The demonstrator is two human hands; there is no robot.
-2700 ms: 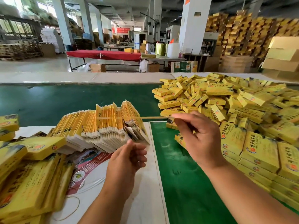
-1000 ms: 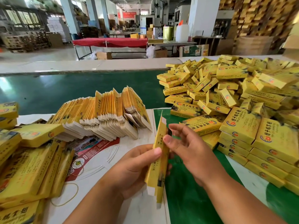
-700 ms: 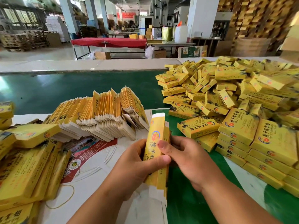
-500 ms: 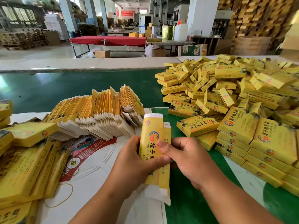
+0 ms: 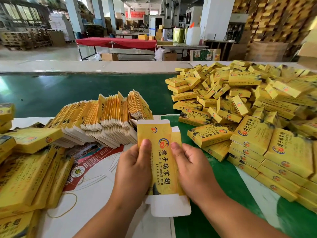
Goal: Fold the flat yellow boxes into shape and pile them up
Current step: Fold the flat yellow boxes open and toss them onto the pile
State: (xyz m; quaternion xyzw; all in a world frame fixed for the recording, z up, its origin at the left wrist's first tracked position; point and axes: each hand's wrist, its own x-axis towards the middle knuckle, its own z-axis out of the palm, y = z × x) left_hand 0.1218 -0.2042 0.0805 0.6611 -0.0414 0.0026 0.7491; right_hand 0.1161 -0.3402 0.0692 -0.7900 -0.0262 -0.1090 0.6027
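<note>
Between both hands, left hand (image 5: pixel 135 170) and right hand (image 5: pixel 193 170) grip the flat box (image 5: pixel 162 162) by its edges.

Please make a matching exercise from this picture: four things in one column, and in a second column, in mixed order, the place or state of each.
Things
1. flat box
2. bundle of flat boxes
3. pile of folded boxes
4. rubber band

Places or states
A. heaped on the right of the table
B. lying loose on the white sheet, lower left
C. held upright between the left hand and the right hand
D. leaning in rows, behind the left hand

Pairs: 1-C, 2-D, 3-A, 4-B
</note>
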